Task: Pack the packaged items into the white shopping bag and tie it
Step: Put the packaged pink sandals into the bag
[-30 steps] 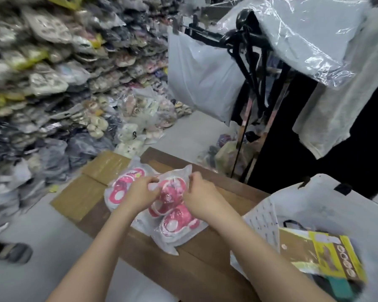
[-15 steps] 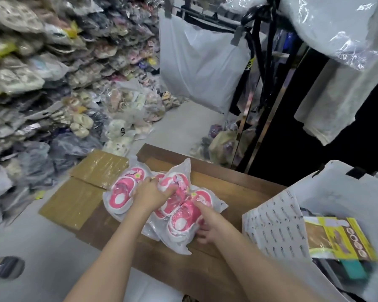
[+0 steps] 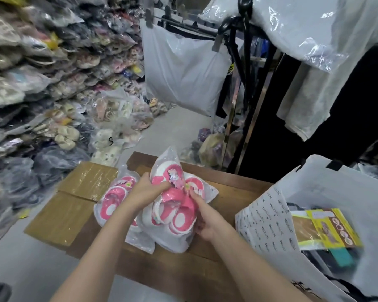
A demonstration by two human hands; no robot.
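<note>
— Packets of pink-and-white shoes in clear plastic [image 3: 176,215]?
— Left hand [image 3: 149,188] grips their top, right hand [image 3: 207,223] curls round the lower edge.
— White plastic shopping bag [image 3: 347,201]?
— Open-mouthed, just right of the right hand.

The counter [image 3: 231,192] is brown wood, matt with visible grain. The packaged slippers [image 3: 177,210] are pink-and-white plastic under glossy, crinkled clear film, while the white shopping bag [image 3: 264,225] at four o'clock is thin, smooth plastic

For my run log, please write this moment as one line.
step: gathering | left hand: grips pink shoe packets | right hand: grips same packets | another packet: lying on wooden table
</note>
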